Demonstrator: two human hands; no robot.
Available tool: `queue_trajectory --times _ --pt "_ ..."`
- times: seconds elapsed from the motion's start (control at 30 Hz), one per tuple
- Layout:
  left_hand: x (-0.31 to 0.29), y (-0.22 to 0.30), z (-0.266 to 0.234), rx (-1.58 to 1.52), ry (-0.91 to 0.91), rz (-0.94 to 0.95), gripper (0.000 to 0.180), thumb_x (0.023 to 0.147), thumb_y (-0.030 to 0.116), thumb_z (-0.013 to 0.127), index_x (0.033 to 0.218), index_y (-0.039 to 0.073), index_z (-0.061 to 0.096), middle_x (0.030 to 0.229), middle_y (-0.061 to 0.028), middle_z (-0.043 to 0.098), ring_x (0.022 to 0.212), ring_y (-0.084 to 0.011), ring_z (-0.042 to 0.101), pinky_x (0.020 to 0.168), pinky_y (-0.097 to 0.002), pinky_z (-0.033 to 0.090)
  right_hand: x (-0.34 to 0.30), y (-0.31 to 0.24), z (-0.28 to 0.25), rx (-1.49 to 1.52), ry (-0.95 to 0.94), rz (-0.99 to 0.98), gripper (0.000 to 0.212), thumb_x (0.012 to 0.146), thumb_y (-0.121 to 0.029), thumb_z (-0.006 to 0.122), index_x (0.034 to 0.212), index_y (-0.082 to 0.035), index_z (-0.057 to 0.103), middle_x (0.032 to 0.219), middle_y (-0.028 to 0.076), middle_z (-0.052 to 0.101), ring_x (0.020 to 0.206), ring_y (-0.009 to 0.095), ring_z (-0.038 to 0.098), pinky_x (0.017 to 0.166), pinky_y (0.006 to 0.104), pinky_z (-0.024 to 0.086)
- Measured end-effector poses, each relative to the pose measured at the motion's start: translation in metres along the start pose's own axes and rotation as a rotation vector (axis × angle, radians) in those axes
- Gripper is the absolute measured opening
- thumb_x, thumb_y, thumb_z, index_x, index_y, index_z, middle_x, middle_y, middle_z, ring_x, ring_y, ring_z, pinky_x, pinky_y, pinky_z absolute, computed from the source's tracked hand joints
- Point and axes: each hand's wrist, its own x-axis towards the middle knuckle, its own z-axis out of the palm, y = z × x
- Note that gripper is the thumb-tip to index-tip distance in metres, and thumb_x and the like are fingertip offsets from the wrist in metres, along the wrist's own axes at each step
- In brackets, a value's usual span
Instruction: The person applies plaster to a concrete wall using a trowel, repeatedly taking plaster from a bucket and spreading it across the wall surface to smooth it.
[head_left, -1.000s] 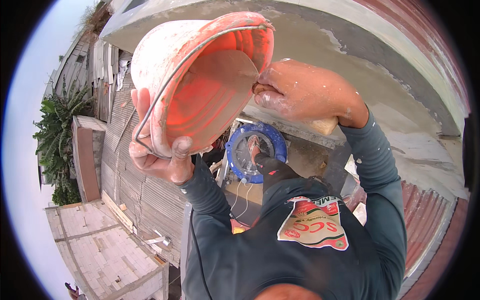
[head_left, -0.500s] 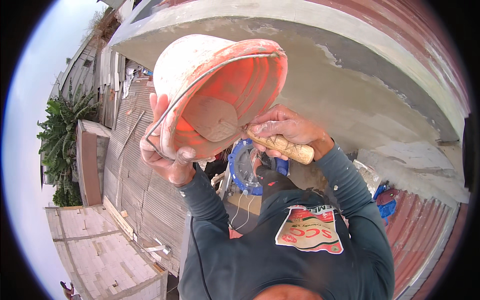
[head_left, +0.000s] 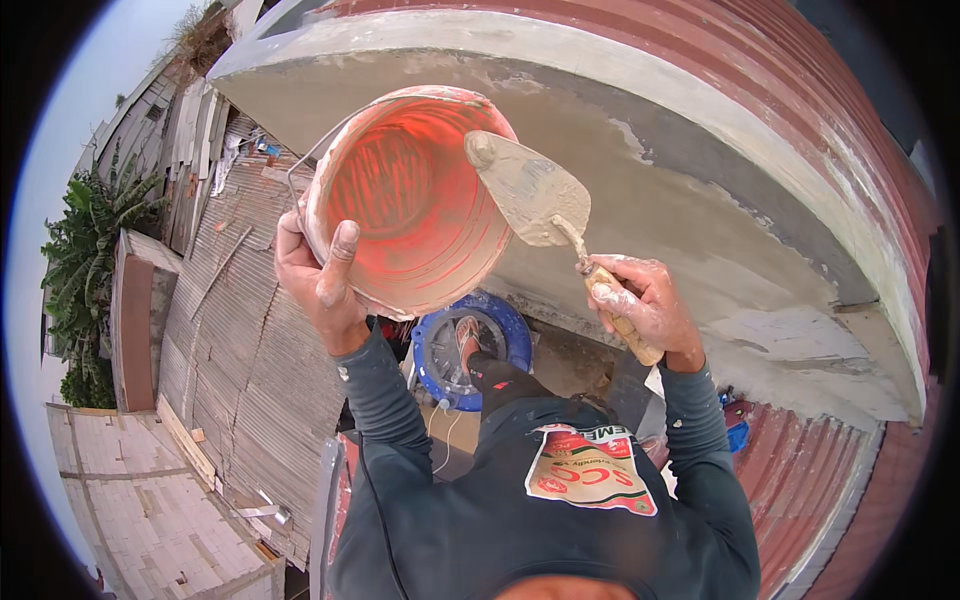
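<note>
My left hand (head_left: 325, 275) grips a red bucket (head_left: 400, 200) by its near left rim, thumb over the edge. The bucket is tilted with its mouth toward me; its inner wall is smeared with a thin grey film. A thin wire handle (head_left: 297, 185) hangs along the bucket's left side. My right hand (head_left: 650, 305) is closed round the wooden handle of a trowel (head_left: 545, 190). The trowel's blade points up and left, beside the bucket's right rim, its tip overlapping the mouth in view. A small lump of grey mortar sits near the blade's tip.
A grey plastered wall (head_left: 680, 215) curves past on the right, with a ledge and red corrugated sheeting (head_left: 740, 50) beyond. My foot stands on a round blue-rimmed support (head_left: 425, 375) below. Corrugated roofs (head_left: 230, 370) and a block wall (head_left: 165, 520) lie lower left.
The trowel has come out of the bucket and moved right and up, its blade now in full view. The bucket has turned so its mouth faces me more.
</note>
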Motion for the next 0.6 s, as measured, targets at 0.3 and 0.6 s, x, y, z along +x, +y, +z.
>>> queue_trajectory --times 0.3,0.6 --pt "0.000 -0.009 -0.001 -0.139 0.060 -0.156 0.030 0.086 0.008 0.078 0.109 0.001 0.060 0.104 -0.0088 0.068 0.095 -0.0145 0.065 0.091 -0.0320 0.052 0.004 0.048 -0.004 0.039 -0.080 0.068 0.035 0.093 -0.018 0.068 0.119 0.006 0.067 0.078 0.006 0.063 0.055 0.011 0.058 0.052 0.0257 0.047" --pt "-0.001 -0.033 -0.014 -0.176 0.310 -0.158 0.025 0.090 0.003 0.075 0.109 0.000 0.059 0.105 -0.0103 0.068 0.092 -0.0152 0.067 0.084 -0.0322 0.056 0.005 0.044 0.044 0.643 -0.251 0.164 0.038 0.096 -0.013 0.060 0.126 0.010 0.061 0.083 0.011 0.063 0.056 0.013 0.057 0.049 0.0252 0.046"
